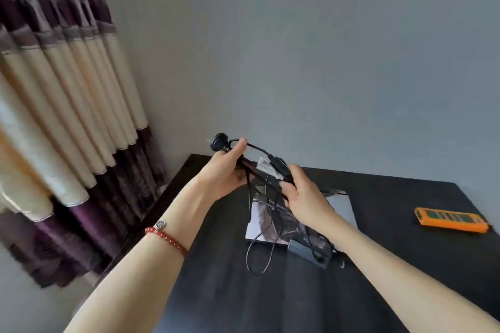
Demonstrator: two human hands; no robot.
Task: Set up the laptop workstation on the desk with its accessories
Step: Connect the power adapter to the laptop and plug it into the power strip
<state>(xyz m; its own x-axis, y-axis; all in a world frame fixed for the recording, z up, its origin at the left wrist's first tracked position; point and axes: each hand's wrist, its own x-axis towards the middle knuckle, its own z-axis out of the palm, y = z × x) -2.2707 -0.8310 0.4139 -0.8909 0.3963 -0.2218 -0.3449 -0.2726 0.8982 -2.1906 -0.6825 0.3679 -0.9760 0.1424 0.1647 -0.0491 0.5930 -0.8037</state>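
Both arms extended, raised.
I note left hand [226,170] and right hand [303,194] with fingers curled, each gripping.

Can't make out any text here, honestly. The white tag [264,164] on the cable [260,227] has print, but it's way too blurry.

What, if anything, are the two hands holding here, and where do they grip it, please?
Both hold the black charger cable: the left hand grips it near the wall plug, the right hand further along, by the white tag.
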